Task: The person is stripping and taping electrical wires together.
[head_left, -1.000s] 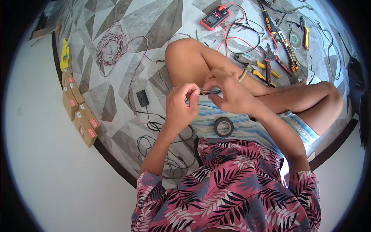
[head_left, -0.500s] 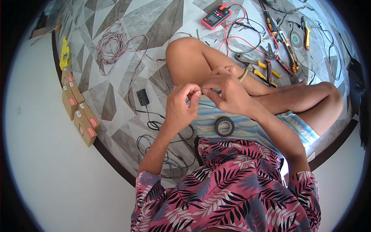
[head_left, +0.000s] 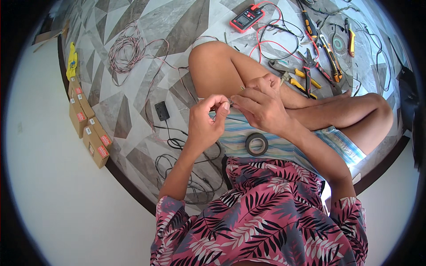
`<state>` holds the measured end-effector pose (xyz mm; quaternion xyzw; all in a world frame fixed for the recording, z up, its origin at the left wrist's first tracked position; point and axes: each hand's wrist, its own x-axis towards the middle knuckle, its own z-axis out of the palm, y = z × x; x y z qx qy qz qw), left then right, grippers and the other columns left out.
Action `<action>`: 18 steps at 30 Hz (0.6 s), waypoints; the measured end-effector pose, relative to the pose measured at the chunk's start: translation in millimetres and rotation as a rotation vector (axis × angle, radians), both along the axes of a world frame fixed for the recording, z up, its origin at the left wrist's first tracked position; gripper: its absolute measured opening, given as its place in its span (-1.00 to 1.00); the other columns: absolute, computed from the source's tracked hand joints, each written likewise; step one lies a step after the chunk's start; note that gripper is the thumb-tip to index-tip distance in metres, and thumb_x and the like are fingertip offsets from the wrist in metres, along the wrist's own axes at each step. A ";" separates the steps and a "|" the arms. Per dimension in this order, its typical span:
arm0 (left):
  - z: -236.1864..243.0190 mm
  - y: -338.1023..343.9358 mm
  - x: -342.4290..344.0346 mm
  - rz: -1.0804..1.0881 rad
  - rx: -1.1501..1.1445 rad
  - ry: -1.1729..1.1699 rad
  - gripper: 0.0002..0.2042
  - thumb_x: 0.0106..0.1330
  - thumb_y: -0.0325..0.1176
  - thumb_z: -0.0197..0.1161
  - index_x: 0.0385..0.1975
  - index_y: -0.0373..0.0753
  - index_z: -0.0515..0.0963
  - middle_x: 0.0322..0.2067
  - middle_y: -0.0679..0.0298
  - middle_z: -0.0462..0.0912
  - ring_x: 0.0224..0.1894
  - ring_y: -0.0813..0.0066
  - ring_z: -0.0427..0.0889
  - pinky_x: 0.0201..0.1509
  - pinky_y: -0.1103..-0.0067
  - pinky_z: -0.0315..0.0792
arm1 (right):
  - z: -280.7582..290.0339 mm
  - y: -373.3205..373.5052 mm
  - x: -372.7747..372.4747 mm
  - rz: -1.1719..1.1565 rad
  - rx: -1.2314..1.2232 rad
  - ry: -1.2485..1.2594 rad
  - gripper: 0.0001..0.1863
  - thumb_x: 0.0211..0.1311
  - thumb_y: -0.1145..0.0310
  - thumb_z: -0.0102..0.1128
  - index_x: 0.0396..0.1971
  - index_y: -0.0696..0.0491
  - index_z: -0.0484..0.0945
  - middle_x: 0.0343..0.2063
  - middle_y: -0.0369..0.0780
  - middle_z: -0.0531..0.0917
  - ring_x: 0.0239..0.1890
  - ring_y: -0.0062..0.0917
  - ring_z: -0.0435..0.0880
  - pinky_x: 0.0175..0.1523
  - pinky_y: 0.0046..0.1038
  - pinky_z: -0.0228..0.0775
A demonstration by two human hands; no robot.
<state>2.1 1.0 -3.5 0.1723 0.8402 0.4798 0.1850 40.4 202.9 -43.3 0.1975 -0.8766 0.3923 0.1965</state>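
Observation:
My left hand is closed, its thumb and forefinger pinching a thin dark wire above my lap. From the other side my right hand meets it, fingertips pressed together on the same wire. Most of the wire is hidden by the fingers. A small pale tan piece shows beside the knuckles of my right hand; its kind is unclear. On the striped shorts just below the hands lies a roll of black tape.
A black socket block with its cable and a wire coil lie on the left floor. Cardboard boxes line the wall. Ahead sit a red multimeter, yellow-handled pliers, red-handled pliers and a utility knife.
My right hand has turned slightly, and its fingers have shifted their pinch on the wire. The left hand has moved slightly left. The tape roll stays on the lap.

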 end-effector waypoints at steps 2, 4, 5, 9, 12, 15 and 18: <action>1.4 0.5 -0.9 -0.010 0.002 0.022 -0.86 0.47 -0.40 0.26 -0.22 -0.37 0.61 -0.42 0.26 0.70 -0.36 0.53 0.67 -0.16 0.55 0.50 | 0.3 -0.2 -1.1 0.037 -0.008 -0.033 -0.77 0.09 0.48 0.39 -0.20 0.03 0.69 -0.23 -0.28 0.57 -0.02 -0.34 0.45 0.04 -0.12 0.12; 2.7 1.4 -3.3 -0.112 -0.099 0.296 -0.90 0.43 -0.44 0.26 -0.24 -0.35 0.60 -0.43 0.24 0.70 -0.38 0.44 0.66 -0.16 0.49 0.48 | 4.7 0.7 -0.9 0.069 -0.003 -0.155 -0.80 0.09 0.47 0.38 -0.23 0.04 0.68 -0.16 -0.24 0.53 0.02 -0.31 0.43 0.07 -0.09 0.11; 3.3 2.2 -4.3 -0.155 -0.140 0.435 -0.92 0.41 -0.45 0.27 -0.25 -0.34 0.60 -0.43 0.23 0.70 -0.39 0.39 0.65 -0.16 0.46 0.47 | 7.7 1.7 -0.9 0.087 -0.004 -0.203 -0.81 0.10 0.47 0.37 -0.25 0.05 0.67 -0.13 -0.22 0.51 0.04 -0.30 0.41 0.08 -0.07 0.10; 5.0 7.4 -4.4 -0.144 -0.089 0.441 -0.94 0.33 -0.47 0.30 -0.30 -0.30 0.58 -0.44 0.23 0.66 -0.44 0.24 0.58 -0.21 0.37 0.39 | 16.1 13.4 -8.0 0.280 -0.253 -0.748 -0.78 0.09 0.41 0.37 -0.23 0.05 0.63 -0.01 -0.18 0.46 0.11 -0.22 0.38 0.13 -0.02 0.07; 8.5 6.1 -3.9 -0.062 -0.054 0.174 -0.93 0.35 -0.46 0.29 -0.30 -0.32 0.59 -0.47 0.24 0.67 -0.45 0.34 0.61 -0.22 0.42 0.44 | 16.6 16.6 -8.5 0.219 -0.182 -0.546 -0.72 0.06 0.37 0.39 -0.19 0.05 0.62 0.01 -0.18 0.47 0.11 -0.21 0.38 0.13 -0.02 0.07; 10.4 4.2 -4.9 -0.009 -0.010 -0.025 -0.89 0.40 -0.43 0.27 -0.30 -0.35 0.60 -0.50 0.25 0.67 -0.44 0.48 0.63 -0.25 0.51 0.48 | 10.4 11.0 -3.5 0.035 -0.040 -0.209 -0.68 0.01 0.35 0.42 -0.19 0.05 0.63 -0.02 -0.22 0.51 0.10 -0.26 0.43 0.12 -0.05 0.09; 11.1 3.8 -6.7 -0.005 0.009 -0.075 -0.85 0.45 -0.40 0.26 -0.29 -0.37 0.60 -0.51 0.27 0.67 -0.42 0.58 0.64 -0.28 0.58 0.49 | -0.7 4.2 -0.4 0.023 0.000 -0.013 -0.70 -0.02 0.38 0.42 -0.22 0.04 0.66 -0.09 -0.28 0.59 0.04 -0.35 0.51 0.08 -0.11 0.12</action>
